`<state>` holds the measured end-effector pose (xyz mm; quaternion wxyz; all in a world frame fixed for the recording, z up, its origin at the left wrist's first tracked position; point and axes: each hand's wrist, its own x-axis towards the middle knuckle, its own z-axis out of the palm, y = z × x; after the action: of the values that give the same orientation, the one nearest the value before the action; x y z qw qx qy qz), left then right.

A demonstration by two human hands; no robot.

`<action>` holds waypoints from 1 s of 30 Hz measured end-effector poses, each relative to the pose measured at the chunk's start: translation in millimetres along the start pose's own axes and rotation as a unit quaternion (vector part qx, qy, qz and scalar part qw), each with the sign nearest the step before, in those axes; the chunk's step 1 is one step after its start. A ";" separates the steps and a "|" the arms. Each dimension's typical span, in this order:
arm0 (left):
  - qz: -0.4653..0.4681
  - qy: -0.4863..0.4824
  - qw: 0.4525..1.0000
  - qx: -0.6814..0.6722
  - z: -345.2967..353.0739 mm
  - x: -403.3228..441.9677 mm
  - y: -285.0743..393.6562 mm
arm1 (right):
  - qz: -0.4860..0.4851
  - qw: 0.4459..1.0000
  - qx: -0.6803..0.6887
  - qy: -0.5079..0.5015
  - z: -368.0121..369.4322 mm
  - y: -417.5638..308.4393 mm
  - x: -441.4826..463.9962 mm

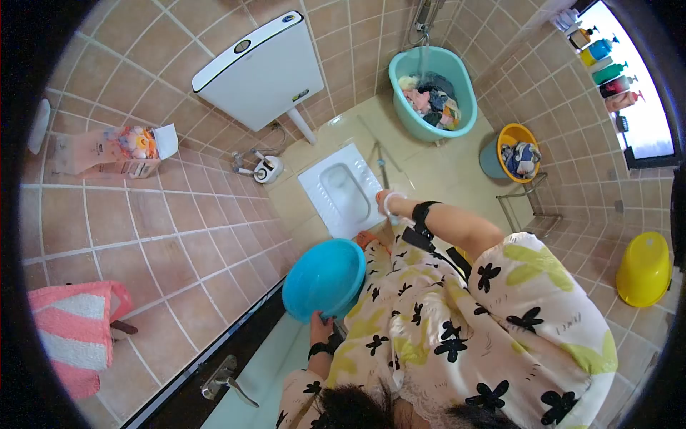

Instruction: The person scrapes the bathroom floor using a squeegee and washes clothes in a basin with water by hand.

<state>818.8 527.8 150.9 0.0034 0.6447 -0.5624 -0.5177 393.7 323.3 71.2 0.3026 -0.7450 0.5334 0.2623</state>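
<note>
My left hand (321, 327) is closed on the rim of a round blue basin (323, 275), tilted at my left side. Inside, the basin shows only bare plastic. In front of my body, my right hand (384, 202) is closed round the grey handle of a floor squeegee (382, 168); a thin bar at its far end lies across the tiles. The exact kind of head is hard to make out. A white squat toilet (343, 187) is set in the floor just left of this hand.
Water runs from a wall tap (424, 32) into a turquoise tub (399, 100) of clothes. A bucket (490, 159) with clothes stands beside a metal rack (530, 196). A yellow basin (643, 270) is at right. A door handle (225, 379) is at lower left.
</note>
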 end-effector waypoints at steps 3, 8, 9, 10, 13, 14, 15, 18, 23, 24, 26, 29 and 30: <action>-0.001 -0.002 0.999 0.034 -4.2 -1.2 13.0 | -0.152 0.960 -0.197 -0.131 -78.7 -77.3 -60.5; -0.026 0.017 0.997 -0.065 3.3 8.5 -4.8 | 0.020 0.973 0.216 -0.082 -85.2 -83.7 -67.3; -0.010 0.036 0.999 -0.015 4.6 10.7 -16.9 | 0.151 0.882 0.442 -0.065 -88.7 -84.1 -73.3; 0.004 0.055 0.998 0.033 7.9 11.6 -29.3 | 0.151 0.846 0.510 -0.048 -75.5 -77.4 -69.3; -0.010 0.046 0.999 -0.005 16.7 20.8 -71.0 | 0.123 0.863 0.490 -0.008 -66.2 -41.7 -95.6; -0.014 0.039 0.999 -0.021 15.7 19.4 -71.2 | 0.098 0.861 0.499 0.028 -61.1 -29.0 -109.0; -0.016 0.034 0.999 -0.032 15.2 17.7 -72.3 | 0.139 0.846 0.514 0.010 -70.4 -21.8 -130.8; -0.028 0.016 0.997 -0.063 21.1 22.9 -87.6 | 0.228 0.820 0.524 0.012 -62.3 17.1 -173.3; -0.078 0.002 0.976 -0.203 47.7 38.4 -147.6 | 0.339 0.811 0.476 -0.012 -20.7 73.0 -217.9; -0.036 0.017 0.988 -0.149 39.6 23.6 -116.4 | 0.340 0.812 0.473 -0.011 -12.5 81.0 -218.7; -0.232 0.037 0.872 -0.429 32.5 43.8 -121.6 | 0.206 0.952 0.187 -0.129 1.5 94.2 -212.7; -0.393 0.085 0.644 -0.651 53.8 54.1 -140.0 | 0.111 0.975 0.098 -0.165 32.1 96.7 -184.5; -0.386 0.120 0.647 -0.647 60.6 52.3 -147.2 | 0.077 0.979 0.069 -0.176 37.3 93.8 -178.9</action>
<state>875.5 578.8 1.8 0.2870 0.6938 0.2200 -0.6228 249.3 441.0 157.5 0.4212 -0.6211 0.5445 0.3746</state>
